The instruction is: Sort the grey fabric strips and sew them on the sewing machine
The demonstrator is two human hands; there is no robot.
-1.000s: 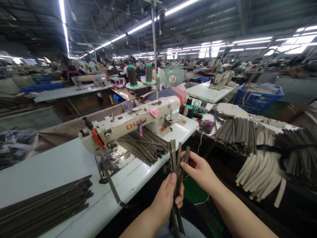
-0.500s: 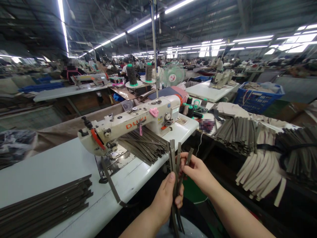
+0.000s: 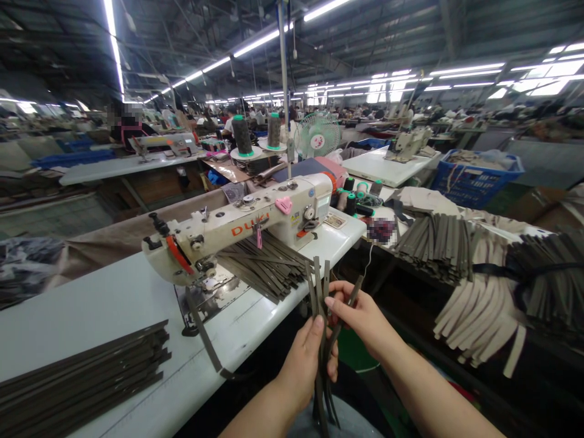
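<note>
My left hand [image 3: 303, 359] is closed around the lower part of several dark olive-brown strips [image 3: 318, 289] that fan out at the top. My right hand [image 3: 360, 313] grips the same bunch higher up, with one strip [image 3: 354, 291] slanting out to the right between its fingers. Its thumb tip lies against the upright strips. Just beyond stands a sewing machine [image 3: 255, 219], with a heap of like strips [image 3: 274, 267] under its arm. One more strip [image 3: 203, 331] runs from the needle area over the table's front edge.
A stack of dark strips [image 3: 91, 377] lies on the white table [image 3: 91, 301] at left. Bundles of dark strips [image 3: 433, 246] and pale strips [image 3: 486, 310] lie at right. Thread spools [image 3: 351, 204], a green fan [image 3: 317, 137] and a blue crate [image 3: 477, 179] stand behind.
My right hand has tilted its strip further to the right, away from the others. Its thumb has shifted left towards the upright strips. My left hand keeps its hold.
</note>
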